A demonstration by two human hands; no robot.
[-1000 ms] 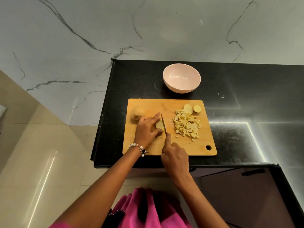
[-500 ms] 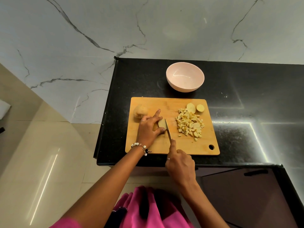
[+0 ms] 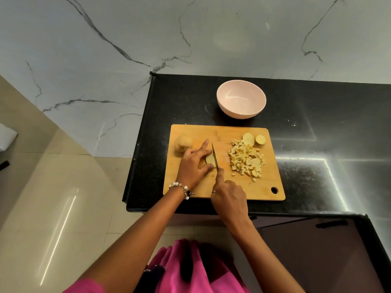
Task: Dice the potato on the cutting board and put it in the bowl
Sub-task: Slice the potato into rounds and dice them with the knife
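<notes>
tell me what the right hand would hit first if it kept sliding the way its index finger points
Probably nothing on the cutting board: the right hand and its knife aim past the potato piece. Beyond lies countertop, left of the bowl.

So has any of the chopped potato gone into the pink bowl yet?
No, the bowl is empty; the diced pile lies on the cutting board.

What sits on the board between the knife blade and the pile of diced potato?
Nothing: in the head view, bare cutting board separates the knife from the diced pile. The blade rests against the potato piece on its other side.
</notes>
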